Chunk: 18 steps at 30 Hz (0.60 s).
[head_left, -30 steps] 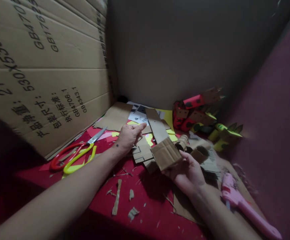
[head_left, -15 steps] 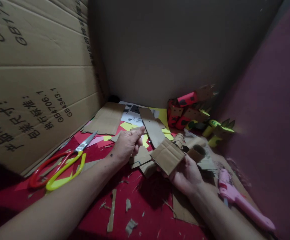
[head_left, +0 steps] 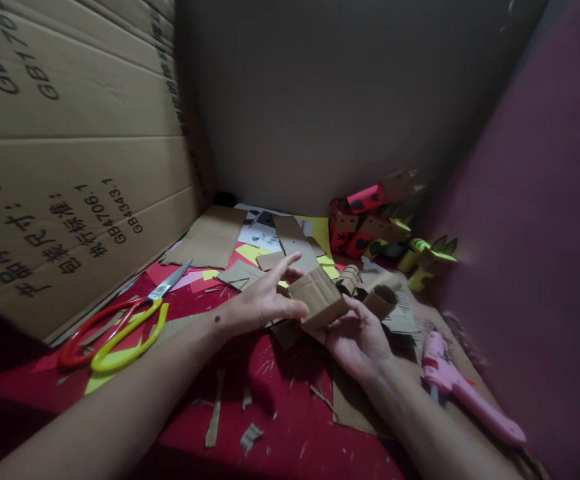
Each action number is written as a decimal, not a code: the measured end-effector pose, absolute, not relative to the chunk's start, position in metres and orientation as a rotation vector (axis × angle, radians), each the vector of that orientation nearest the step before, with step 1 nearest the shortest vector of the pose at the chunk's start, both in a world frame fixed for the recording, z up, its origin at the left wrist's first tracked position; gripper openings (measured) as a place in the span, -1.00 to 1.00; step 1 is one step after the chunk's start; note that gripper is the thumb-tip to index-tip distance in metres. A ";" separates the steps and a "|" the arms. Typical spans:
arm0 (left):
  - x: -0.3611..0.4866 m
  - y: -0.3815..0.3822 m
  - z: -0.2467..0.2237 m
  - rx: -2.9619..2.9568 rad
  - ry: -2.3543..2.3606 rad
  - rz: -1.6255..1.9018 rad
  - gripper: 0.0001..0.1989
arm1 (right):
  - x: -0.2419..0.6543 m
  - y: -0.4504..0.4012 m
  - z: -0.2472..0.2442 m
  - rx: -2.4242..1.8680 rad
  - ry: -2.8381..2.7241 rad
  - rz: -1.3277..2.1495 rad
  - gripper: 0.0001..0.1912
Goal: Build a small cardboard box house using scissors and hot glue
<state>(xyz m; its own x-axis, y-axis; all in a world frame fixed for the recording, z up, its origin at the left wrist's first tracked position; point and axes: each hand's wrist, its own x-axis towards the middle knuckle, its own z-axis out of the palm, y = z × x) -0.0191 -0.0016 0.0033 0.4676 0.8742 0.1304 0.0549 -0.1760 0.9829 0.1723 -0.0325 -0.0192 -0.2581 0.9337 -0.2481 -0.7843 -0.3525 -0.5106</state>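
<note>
A small folded cardboard piece [head_left: 316, 297] sits in my right hand [head_left: 360, 337], whose fingers support it from below and from the right. My left hand [head_left: 265, 297] is at its left side, thumb and fingers spread apart, the thumb tip by the lower left edge; whether it touches is hard to tell. Beyond my hands lie a long cardboard strip [head_left: 290, 235] and more cut cardboard. Two cardboard tubes, one nearer [head_left: 381, 301] and one farther [head_left: 349, 277], rest just right of the piece.
Scissors [head_left: 157, 293] with red and yellow handles lie at left on the red cloth [head_left: 250, 400]. A pink glue gun [head_left: 463, 390] is at right. Red and yellow paper figures [head_left: 365, 200] stand at the back. A large carton [head_left: 95, 107] rises at left, beside a grey wall [head_left: 345, 100].
My left hand has opened from a closed pose and moved right to the cardboard piece. The piece has tilted in my right hand, showing its side. The view has shifted slightly.
</note>
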 end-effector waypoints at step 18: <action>-0.038 0.013 0.003 0.907 0.444 0.969 -0.45 | 0.176 -0.036 -0.029 -0.583 -0.725 1.972 -0.56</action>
<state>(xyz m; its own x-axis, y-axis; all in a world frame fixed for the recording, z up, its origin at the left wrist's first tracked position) -0.0379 0.0133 0.0029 0.5186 0.8530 0.0592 -0.5117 0.2542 0.8207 0.1763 -0.0360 -0.0294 -0.4602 0.8812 -0.1080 -0.6017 -0.3990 -0.6919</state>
